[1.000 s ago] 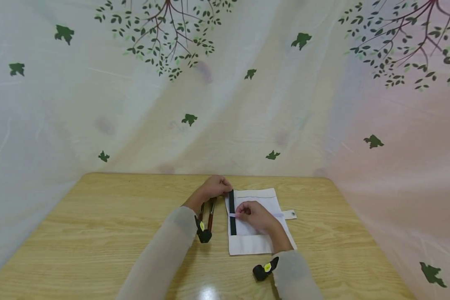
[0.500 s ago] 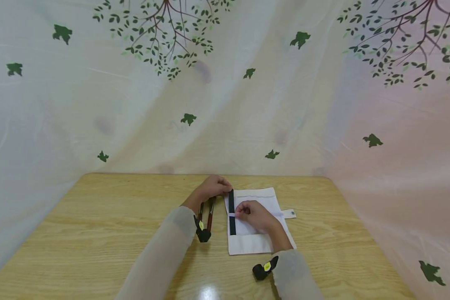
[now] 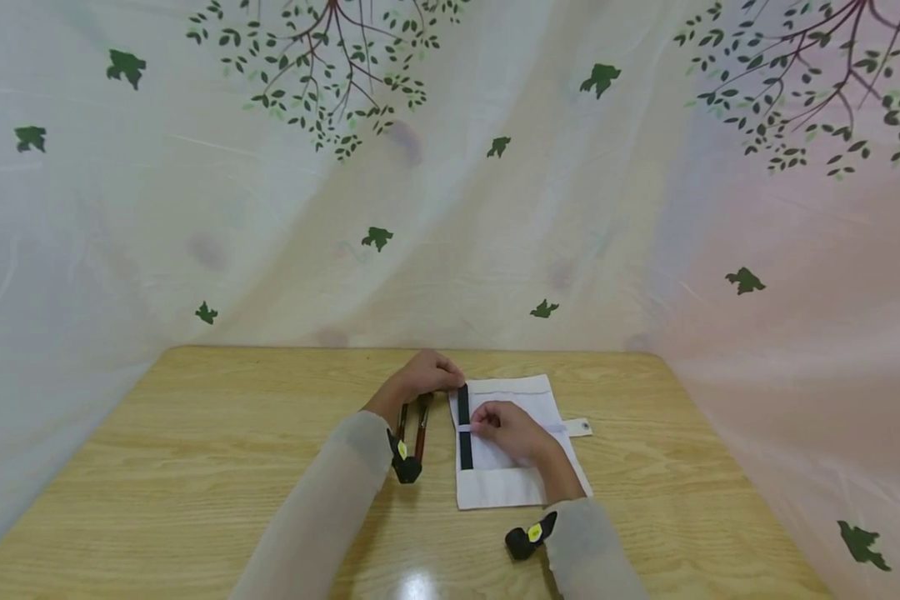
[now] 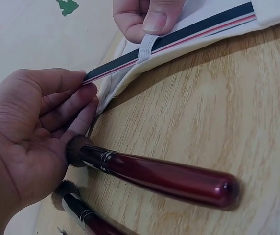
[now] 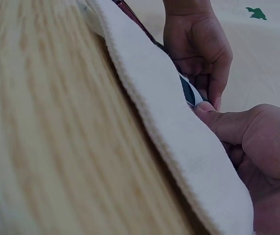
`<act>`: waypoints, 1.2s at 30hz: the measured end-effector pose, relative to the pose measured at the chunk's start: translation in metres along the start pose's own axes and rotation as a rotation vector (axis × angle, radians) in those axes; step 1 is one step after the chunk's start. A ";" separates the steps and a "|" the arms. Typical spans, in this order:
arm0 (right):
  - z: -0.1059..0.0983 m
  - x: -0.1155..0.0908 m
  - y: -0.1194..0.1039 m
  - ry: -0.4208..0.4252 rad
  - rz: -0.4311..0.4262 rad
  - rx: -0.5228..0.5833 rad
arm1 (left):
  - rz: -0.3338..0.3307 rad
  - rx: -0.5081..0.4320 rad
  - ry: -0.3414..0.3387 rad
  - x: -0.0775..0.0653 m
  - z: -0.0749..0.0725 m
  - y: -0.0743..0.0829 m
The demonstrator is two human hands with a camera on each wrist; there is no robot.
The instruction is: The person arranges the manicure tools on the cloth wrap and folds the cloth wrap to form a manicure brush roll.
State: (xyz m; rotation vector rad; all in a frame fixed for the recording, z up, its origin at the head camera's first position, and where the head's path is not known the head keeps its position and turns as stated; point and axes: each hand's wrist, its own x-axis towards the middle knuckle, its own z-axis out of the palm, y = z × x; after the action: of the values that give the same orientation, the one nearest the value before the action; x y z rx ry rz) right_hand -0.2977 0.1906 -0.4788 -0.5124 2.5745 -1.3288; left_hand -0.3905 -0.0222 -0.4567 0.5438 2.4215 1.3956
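My left hand [image 3: 426,373] pinches the far end of a flat dark strip [image 4: 198,30] with red and white lines along its edge. The strip lies along the left side of an opened white fabric roll-up case [image 3: 501,490], its near end inside the folded pocket. A narrow white elastic band [image 4: 147,48] crosses over the strip near its middle. Thumb and fingers of my right hand [image 3: 517,432] pinch this band beside the strip. Below my left hand lie two makeup brushes, one brush [image 4: 169,178] with a glossy dark red handle and another brush [image 4: 93,220] partly cut off.
A strap [image 3: 579,428] with a snap sticks out from the case's right side. Everything lies on a wood-grain table [image 3: 195,483]. Behind its far edge hangs a pale curtain [image 3: 285,275] printed with leaves. Each wrist wears a small black camera.
My left fingertips shift slightly at the strip's far end, and a little less of that end shows. My right hand stays in place at the band.
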 end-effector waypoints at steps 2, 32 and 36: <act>0.000 0.000 0.000 -0.002 0.003 0.011 | 0.002 0.012 -0.007 0.000 -0.001 0.000; -0.012 -0.002 0.003 0.034 -0.028 -0.075 | 0.062 0.082 -0.088 -0.001 -0.003 -0.002; -0.021 -0.006 0.004 0.037 -0.050 -0.102 | 0.063 0.082 -0.094 -0.001 -0.004 -0.002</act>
State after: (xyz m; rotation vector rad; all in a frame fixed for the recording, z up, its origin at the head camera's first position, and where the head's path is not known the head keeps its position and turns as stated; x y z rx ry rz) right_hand -0.3000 0.2102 -0.4698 -0.5785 2.6878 -1.2378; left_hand -0.3913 -0.0263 -0.4563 0.6960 2.4139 1.2691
